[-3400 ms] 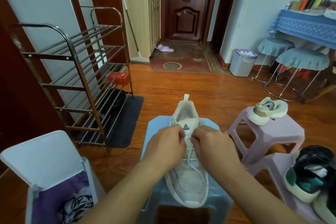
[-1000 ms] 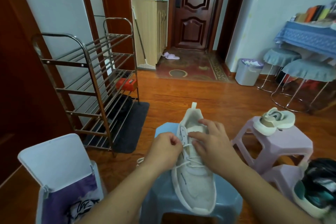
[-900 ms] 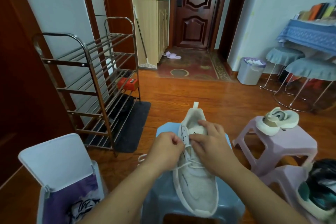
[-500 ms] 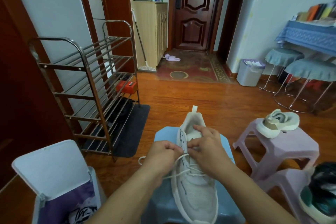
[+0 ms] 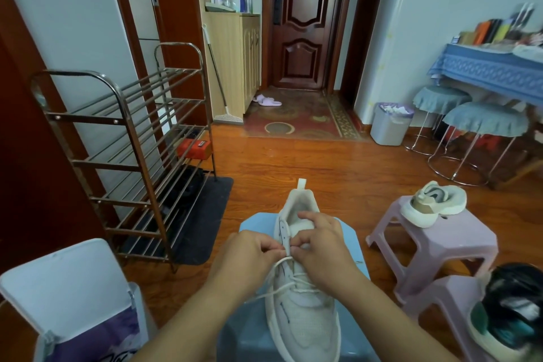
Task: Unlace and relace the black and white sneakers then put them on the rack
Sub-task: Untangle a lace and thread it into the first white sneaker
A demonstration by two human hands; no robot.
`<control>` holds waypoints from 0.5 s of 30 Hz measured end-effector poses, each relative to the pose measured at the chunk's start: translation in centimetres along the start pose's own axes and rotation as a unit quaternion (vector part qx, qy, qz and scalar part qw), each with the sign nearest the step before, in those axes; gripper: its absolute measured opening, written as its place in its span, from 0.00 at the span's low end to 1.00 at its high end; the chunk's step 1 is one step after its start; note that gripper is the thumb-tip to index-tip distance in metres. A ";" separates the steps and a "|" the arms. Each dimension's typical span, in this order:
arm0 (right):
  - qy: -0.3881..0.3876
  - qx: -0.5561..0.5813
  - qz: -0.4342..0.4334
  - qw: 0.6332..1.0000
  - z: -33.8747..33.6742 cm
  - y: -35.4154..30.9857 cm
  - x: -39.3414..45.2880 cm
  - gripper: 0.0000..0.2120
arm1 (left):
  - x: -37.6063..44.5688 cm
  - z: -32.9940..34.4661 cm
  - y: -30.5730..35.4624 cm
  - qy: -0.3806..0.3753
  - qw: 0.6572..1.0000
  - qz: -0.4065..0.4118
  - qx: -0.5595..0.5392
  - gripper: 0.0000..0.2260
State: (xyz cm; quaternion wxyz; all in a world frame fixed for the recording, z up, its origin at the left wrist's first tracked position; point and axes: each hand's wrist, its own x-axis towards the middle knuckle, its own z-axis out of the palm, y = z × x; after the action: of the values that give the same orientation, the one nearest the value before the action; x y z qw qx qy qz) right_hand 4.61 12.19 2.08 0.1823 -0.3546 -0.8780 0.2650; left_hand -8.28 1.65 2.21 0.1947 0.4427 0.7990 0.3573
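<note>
A white sneaker [image 5: 302, 314] lies toe toward me on a blue stool [image 5: 255, 329]. My left hand [image 5: 249, 258] pinches the white lace [image 5: 276, 270] at the shoe's left eyelets. My right hand [image 5: 320, 247] grips the tongue and the eyelet edge beside it, thumb against the lace end. The second white sneaker [image 5: 432, 204] sits on a purple stool [image 5: 440, 241] to the right. The metal shoe rack [image 5: 132, 156] stands at the left.
A white lidded bin [image 5: 70, 297] with a purple bag is at the lower left. A dark green and black shoe [image 5: 511, 317] rests on another purple stool [image 5: 440, 300] at the lower right. A grey waste bin [image 5: 388, 126] and two round stools [image 5: 464, 129] stand beyond.
My hands have shifted up the shoe from the mid eyelets to the upper ones. The lace has been drawn out to the left. The view has tilted slightly upward.
</note>
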 end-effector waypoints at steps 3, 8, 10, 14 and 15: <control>0.012 0.022 0.008 1.000 -0.4 -0.1 0.0 0.18 | -0.4 0.1 0.2 0.027 0.991 0.074 0.112 0.06; 0.024 0.055 0.026 0.998 0.0 -0.2 0.1 0.18 | -0.1 0.0 0.2 0.046 0.960 0.183 0.205 0.19; 0.017 0.055 0.028 0.998 0.2 -0.2 0.0 0.17 | 0.1 0.0 0.1 0.029 0.959 0.201 0.199 0.19; 0.070 0.211 0.088 0.971 -1.8 0.2 -0.2 0.07 | 0.3 -0.7 0.4 0.053 0.967 0.190 0.164 0.18; 0.105 0.311 0.130 0.935 -3.0 0.6 0.0 0.06 | 0.3 -0.9 0.3 0.054 0.968 0.180 0.165 0.18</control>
State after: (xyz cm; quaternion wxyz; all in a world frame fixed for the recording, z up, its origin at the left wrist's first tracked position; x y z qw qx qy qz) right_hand 6.42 13.55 4.09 0.3390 -0.4169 -0.6736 0.5075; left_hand -8.84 1.60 3.06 0.0079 0.5849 0.7637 0.2731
